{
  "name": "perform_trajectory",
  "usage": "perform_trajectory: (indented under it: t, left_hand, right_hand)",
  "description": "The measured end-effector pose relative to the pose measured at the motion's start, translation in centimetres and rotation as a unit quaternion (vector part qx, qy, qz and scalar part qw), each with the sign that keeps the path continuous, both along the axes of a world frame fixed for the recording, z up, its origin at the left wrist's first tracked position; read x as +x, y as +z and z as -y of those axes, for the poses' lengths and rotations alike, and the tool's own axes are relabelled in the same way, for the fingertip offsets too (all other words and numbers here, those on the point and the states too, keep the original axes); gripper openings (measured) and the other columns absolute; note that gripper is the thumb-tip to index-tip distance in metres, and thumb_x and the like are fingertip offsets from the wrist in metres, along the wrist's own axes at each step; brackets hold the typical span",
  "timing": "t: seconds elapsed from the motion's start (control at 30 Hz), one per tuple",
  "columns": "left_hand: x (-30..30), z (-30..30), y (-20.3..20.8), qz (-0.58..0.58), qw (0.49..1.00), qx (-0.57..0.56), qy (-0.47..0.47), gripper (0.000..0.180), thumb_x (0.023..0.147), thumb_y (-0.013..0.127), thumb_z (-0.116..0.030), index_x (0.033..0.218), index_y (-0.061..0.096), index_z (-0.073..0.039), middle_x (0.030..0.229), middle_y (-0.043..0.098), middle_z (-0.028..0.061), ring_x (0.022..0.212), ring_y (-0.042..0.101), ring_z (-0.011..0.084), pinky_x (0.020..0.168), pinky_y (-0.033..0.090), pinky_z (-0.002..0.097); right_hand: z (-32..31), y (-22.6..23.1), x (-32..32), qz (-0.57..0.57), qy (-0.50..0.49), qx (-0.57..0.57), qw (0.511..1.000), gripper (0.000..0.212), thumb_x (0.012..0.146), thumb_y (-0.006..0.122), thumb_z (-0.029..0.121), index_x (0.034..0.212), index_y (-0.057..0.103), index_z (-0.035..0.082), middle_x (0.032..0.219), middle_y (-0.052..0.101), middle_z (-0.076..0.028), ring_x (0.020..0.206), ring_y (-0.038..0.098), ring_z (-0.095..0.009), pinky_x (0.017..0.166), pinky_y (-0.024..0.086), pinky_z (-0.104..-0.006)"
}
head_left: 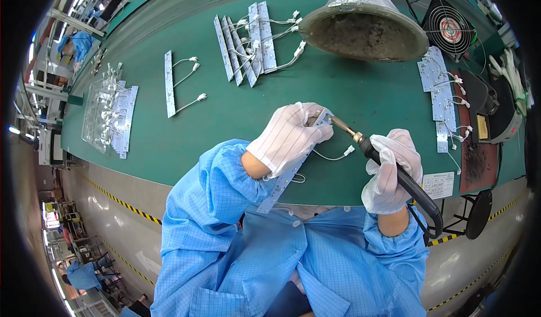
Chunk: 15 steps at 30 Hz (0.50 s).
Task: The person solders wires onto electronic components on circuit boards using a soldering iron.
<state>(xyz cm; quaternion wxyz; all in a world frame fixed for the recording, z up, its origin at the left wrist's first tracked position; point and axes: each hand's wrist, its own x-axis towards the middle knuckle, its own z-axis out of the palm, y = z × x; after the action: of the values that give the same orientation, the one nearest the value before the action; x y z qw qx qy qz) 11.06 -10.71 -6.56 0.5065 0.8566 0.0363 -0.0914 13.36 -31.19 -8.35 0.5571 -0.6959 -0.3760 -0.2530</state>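
Observation:
My left hand (287, 137), in a white striped glove, is closed around the upper end of a narrow white LED strip board (280, 186). The board slants down toward my chest, and a white wire with a small connector (348, 151) trails from it onto the green mat. A soldering iron (389, 162) is gripped in my gloved right hand (394, 169). Its tip meets or nearly meets the board's upper end beside my left fingers; exact contact is too small to tell.
Wired LED boards lie at the far middle (242, 49), singly at left (169, 83), in a clear tray (98, 117) and at right (442, 103). A wide metal fume hood (366, 32) overhangs the far side. Beside it stand a fan (449, 28) and a black soldering stand (499, 111).

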Motion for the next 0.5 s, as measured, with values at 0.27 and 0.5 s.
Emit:
perform_trajectory:
  t: [0.27, 0.5]
  left_hand:
    - [-0.06, -0.12, -0.17, 0.046, 0.997, 0.053, -0.027, 0.027, 0.083, 0.061, -0.023, 0.097, 0.065, -0.001, 0.084, 0.06, 0.0224, 0.077, 0.058, 0.0377, 0.072, 0.047, 0.0424]
    - [0.06, -0.41, 0.13, -0.001, 0.998, 0.048, -0.031, 0.031, 0.083, 0.067, -0.019, 0.107, 0.065, 0.001, 0.083, 0.066, 0.0102, 0.07, 0.057, 0.014, 0.067, 0.048, 0.0278]
  right_hand:
    - [0.04, -0.22, 0.07, 0.006, 0.003, -0.011, 1.0, 0.024, 0.08, 0.046, 0.003, 0.101, 0.054, -0.005, 0.08, 0.062, -0.016, 0.066, 0.048, -0.023, 0.064, 0.043, -0.038]
    - [0.12, 0.13, -0.07, -0.013, 0.01, -0.03, 0.999, 0.022, 0.083, 0.046, 0.005, 0.102, 0.054, -0.004, 0.075, 0.061, -0.012, 0.066, 0.049, -0.022, 0.065, 0.043, -0.0381]
